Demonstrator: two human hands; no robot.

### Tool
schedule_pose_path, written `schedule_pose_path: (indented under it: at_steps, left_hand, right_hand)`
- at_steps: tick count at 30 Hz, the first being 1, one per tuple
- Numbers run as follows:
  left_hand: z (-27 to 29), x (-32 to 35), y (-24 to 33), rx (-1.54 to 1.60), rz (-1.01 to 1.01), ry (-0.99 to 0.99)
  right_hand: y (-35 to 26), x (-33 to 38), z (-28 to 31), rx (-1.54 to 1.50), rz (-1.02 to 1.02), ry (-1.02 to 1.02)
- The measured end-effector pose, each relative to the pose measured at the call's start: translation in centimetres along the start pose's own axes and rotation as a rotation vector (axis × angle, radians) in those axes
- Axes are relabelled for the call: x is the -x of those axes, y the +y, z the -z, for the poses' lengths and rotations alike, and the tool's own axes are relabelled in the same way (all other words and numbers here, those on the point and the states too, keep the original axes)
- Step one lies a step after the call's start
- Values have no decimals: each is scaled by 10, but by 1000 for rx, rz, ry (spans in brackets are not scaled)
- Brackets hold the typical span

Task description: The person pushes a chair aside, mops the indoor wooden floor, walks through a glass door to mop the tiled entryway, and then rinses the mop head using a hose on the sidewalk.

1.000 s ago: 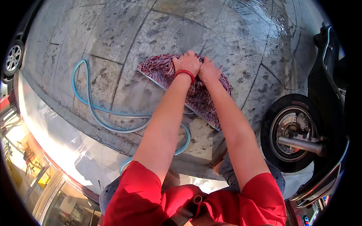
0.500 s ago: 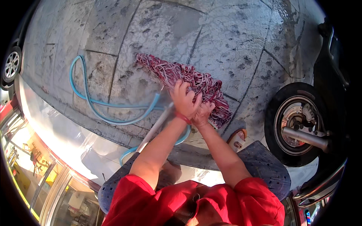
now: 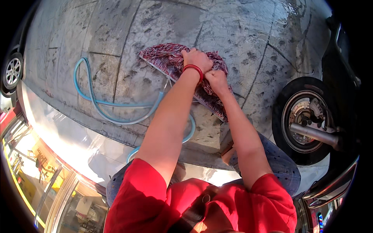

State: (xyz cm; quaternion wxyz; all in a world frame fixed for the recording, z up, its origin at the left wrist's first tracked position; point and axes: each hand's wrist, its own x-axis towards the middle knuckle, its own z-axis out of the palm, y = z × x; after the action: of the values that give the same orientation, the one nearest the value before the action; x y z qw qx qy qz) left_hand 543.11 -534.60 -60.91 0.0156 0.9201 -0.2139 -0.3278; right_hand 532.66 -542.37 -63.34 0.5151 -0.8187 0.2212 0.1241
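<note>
A wide flat mop head (image 3: 163, 53) with red and white strands lies on the wet paving in front of me. My left hand (image 3: 197, 60), a red bangle at its wrist, is closed on the strands near the middle. Close beside it, my right hand (image 3: 217, 81) is a fist around strands nearer the right end. The pale near edge of the mop shows below the strands, partly behind my forearms. A light blue hose (image 3: 120, 121) curls on the ground to the left, its end beside the mop; a thin stream of water shows there.
A motorcycle wheel (image 3: 305, 120) with a brake disc stands close on my right. A low step edge (image 3: 105, 134) runs along the near side, with a glass shopfront (image 3: 74, 202) at lower left. A car wheel (image 3: 13, 71) shows at far left.
Both hands have moved away from me, stretching the strands up and over toward the far side. The mop's near edge is now exposed, and the mop handle has gone from sight.
</note>
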Motion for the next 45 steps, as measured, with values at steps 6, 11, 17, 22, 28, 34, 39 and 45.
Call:
schedule_pose_path:
  at_steps: [6,11,17,22,28,34,39,45]
  left_hand:
    - [8,-17,-8,205,25,78]
    - [-44,85,-12,399,-158,647]
    - [-83,87,-19,390,-124,723]
    - [-41,31,-23,245,-207,561]
    - [-6,-9,-17,97,-46,134]
    - [64,6,-113,617,-211,358]
    - [-3,131,-192,469,31,-139]
    - [-80,183,-185,101,-92,-17]
  right_hand:
    - [-20,-33,30,598,-190,253]
    - [-2,51,-14,345,294,369]
    - [11,57,-50,551,389,555]
    - [5,6,-34,575,268,452]
    - [-15,-18,-26,643,-90,341]
    - [-24,-52,14,55,-560,269]
    - [-11,-52,34,-772,-410,550]
    - [-10,-2,36,80,-143,622]
